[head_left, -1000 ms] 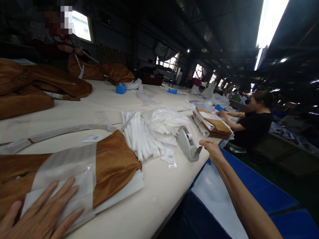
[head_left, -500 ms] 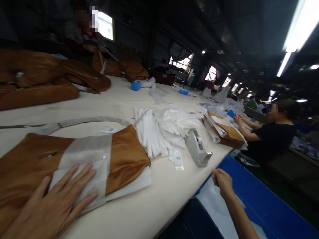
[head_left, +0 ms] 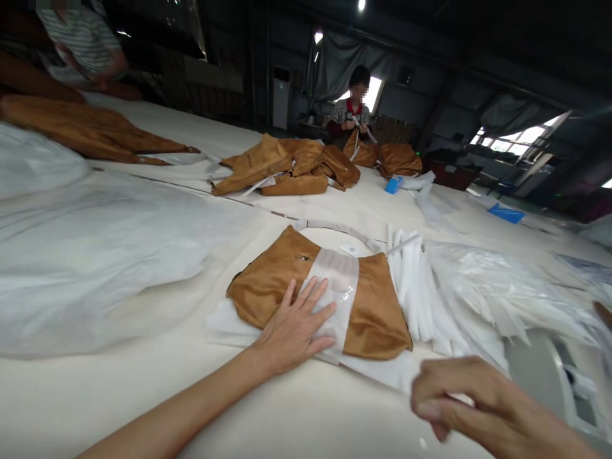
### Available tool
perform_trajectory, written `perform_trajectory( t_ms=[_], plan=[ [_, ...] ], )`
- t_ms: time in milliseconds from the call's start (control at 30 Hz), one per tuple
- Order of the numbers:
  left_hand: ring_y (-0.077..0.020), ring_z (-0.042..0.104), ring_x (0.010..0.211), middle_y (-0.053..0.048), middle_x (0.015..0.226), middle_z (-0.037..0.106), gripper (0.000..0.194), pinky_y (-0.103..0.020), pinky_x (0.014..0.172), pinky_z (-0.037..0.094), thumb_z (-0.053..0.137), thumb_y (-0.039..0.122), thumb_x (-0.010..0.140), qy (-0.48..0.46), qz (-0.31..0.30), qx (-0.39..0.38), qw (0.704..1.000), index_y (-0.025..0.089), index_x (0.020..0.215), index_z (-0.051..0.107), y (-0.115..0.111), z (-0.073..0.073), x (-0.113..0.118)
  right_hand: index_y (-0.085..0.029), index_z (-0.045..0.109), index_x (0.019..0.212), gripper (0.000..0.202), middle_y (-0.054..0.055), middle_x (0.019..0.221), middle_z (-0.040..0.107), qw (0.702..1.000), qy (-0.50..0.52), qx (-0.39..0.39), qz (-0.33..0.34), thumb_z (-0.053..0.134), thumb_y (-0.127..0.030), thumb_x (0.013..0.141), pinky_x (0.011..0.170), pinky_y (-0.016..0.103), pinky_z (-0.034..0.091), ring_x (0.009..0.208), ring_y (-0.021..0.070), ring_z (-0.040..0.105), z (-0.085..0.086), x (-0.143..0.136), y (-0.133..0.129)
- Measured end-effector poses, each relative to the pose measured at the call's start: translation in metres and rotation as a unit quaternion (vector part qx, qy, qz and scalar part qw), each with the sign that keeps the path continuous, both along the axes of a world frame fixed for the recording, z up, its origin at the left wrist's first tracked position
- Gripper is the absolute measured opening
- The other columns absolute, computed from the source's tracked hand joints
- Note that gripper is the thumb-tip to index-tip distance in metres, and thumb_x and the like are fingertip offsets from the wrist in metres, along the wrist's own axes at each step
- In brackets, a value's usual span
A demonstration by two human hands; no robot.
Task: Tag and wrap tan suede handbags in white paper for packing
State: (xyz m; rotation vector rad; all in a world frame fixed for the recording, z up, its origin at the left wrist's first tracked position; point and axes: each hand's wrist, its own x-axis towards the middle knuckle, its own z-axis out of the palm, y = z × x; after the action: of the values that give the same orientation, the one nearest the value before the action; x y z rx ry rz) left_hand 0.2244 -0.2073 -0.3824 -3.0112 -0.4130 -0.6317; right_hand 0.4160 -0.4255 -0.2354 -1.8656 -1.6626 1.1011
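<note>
A tan handbag (head_left: 377, 319) lies flat on the table, with a translucent white wrapping band (head_left: 336, 271) around its middle. White sheet material shows under its lower edge. My left hand (head_left: 294, 331) rests on the band and the bag's front, fingers spread. The bag's strap (head_left: 335, 225), covered in pale wrapping, arcs behind it. To the bag's lower right, above the table, my right hand (head_left: 473, 398) is closed with thumb and fingers together; whatever it pinches is hidden. A grey tape dispenser (head_left: 530, 370) stands beside that hand, partly behind it.
White foam strips (head_left: 406, 287) and clear plastic packaging (head_left: 497, 287) lie right of the bag. A large translucent plastic sheet (head_left: 119, 255) spreads at left. More tan bags (head_left: 296, 166) lie farther back. A co-worker (head_left: 352, 115) handles a strap across the table; another person (head_left: 86, 44) is at far left.
The view has swung left toward the handbag. My right hand has come from over the blue bin to near the bag's lower right corner, still closed. My left hand stays flat on the bag.
</note>
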Motion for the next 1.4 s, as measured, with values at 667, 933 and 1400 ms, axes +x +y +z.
perform_trajectory(
  t_ms=[667,933,1400],
  plan=[
    [-0.0455,0.014,0.144,-0.012,0.162,0.009,0.059,-0.072,0.108,0.020,0.059,0.061,0.085,-0.069,0.034,-0.063,0.995,0.037,0.138,0.050,-0.006,-0.005,-0.002,-0.017,0.064,0.071,0.013,-0.006,0.057,0.052,0.955,-0.198,-0.005,0.221,0.055,-0.009,0.076,0.053,0.021,0.032,0.050,0.0086,0.039,-0.034,0.010,0.228],
    [-0.0469,0.010,0.144,-0.010,0.163,0.004,0.063,-0.072,0.108,0.020,0.060,0.064,0.084,-0.075,0.040,-0.079,0.993,0.041,0.141,0.045,-0.007,-0.007,0.000,-0.016,0.065,0.075,0.018,-0.003,0.063,0.056,0.972,-0.086,-0.043,0.216,0.057,-0.028,0.087,0.059,0.020,0.038,0.060,0.0102,0.050,-0.014,0.020,0.183],
    [-0.0458,0.008,0.145,-0.013,0.161,0.008,0.058,-0.075,0.107,0.018,0.060,0.061,0.084,-0.067,0.037,-0.094,0.993,0.037,0.136,0.052,-0.008,-0.004,-0.002,-0.020,0.071,0.081,0.012,-0.004,0.058,0.060,0.931,-0.274,-0.053,0.237,0.058,-0.021,0.081,0.056,0.021,0.034,0.057,0.0103,0.053,-0.033,0.000,0.230]
  ],
)
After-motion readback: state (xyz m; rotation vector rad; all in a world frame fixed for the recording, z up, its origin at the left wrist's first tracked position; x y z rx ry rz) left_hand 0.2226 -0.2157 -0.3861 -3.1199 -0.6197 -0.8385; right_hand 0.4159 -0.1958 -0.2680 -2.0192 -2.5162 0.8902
